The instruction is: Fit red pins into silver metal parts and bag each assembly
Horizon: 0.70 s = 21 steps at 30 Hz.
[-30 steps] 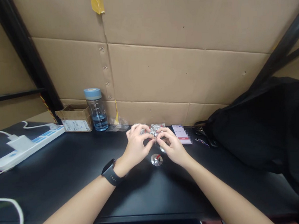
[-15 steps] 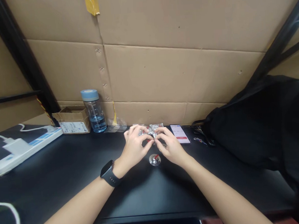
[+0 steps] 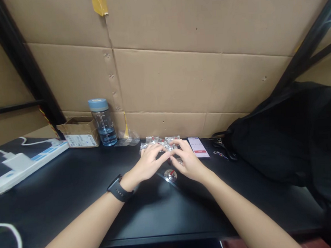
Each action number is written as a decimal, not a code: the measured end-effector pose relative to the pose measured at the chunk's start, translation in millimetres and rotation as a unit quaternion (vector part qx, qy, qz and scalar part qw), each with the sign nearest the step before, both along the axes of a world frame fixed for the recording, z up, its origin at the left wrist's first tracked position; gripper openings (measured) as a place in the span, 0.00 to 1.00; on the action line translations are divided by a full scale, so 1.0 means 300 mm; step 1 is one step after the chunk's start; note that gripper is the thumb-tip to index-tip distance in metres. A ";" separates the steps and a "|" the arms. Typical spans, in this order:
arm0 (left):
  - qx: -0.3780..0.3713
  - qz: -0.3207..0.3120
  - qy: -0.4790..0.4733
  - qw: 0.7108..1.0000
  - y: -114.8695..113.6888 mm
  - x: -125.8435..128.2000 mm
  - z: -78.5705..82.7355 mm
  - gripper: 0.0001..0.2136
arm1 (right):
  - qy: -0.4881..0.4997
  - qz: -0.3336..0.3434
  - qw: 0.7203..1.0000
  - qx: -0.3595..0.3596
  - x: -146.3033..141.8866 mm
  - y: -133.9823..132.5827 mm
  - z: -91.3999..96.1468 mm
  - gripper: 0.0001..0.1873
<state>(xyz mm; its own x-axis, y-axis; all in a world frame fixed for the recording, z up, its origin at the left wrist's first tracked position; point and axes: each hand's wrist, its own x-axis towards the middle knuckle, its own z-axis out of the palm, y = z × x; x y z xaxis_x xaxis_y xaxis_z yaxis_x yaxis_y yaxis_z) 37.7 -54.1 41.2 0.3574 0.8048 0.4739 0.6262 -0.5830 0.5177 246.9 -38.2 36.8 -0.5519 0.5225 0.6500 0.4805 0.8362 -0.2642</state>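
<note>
My left hand, with a dark watch on the wrist, meets my right hand at the fingertips. Thumb and fingers of each are pinched together there; whatever small thing they hold is hidden, with only a dark reddish bit showing below. Just in front of the fingers lies a round shiny metal disc with a raised centre and a red piece on it. Another shiny metal piece is partly covered by my right hand. Behind the fingers are several crinkled clear plastic packets with red bits inside.
To the right of the packets lies a phone, near small keyrings and a black bag. On the left are a water bottle, a small cardboard box and a power strip. A cardboard wall closes the back.
My left hand has turned flatter and dropped slightly, its fingers less raised. More of the packets shows behind it, and the second metal piece shows more under my right hand.
</note>
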 end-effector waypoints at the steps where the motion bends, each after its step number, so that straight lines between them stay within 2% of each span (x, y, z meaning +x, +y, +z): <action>1: -0.001 -0.002 0.005 1.000 0.000 0.001 0.000 0.12 | -0.004 -0.005 1.000 0.000 0.000 0.001 -0.003 0.04; 4: 0.012 -0.012 0.045 0.999 -0.002 -0.007 0.002 0.06 | 0.001 -0.025 1.000 -0.006 0.003 0.007 -0.011 0.03; 9: 0.035 -0.030 0.066 0.997 0.001 -0.024 0.002 0.07 | 0.017 -0.015 0.999 -0.029 0.006 0.009 -0.008 0.04; 12: 0.037 -0.015 0.070 0.997 0.007 -0.025 -0.009 0.05 | 0.006 0.000 0.999 -0.044 0.006 0.008 -0.006 0.05; 18: 0.089 0.032 0.129 0.987 0.032 -0.047 -0.029 0.04 | -0.078 0.008 0.993 -0.093 0.026 0.012 0.006 0.07; 21: 0.098 0.066 0.144 0.983 0.051 -0.082 -0.025 0.06 | -0.155 0.046 0.976 -0.145 0.038 0.014 0.002 0.08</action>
<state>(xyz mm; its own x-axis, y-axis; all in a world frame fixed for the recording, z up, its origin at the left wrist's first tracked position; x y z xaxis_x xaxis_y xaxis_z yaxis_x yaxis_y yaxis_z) 13.1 -38.7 33.7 0.3986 0.7565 0.5185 0.8066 -0.5583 0.1944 258.2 -34.2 37.3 -0.7520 0.5987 0.2758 0.5015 0.7911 -0.3501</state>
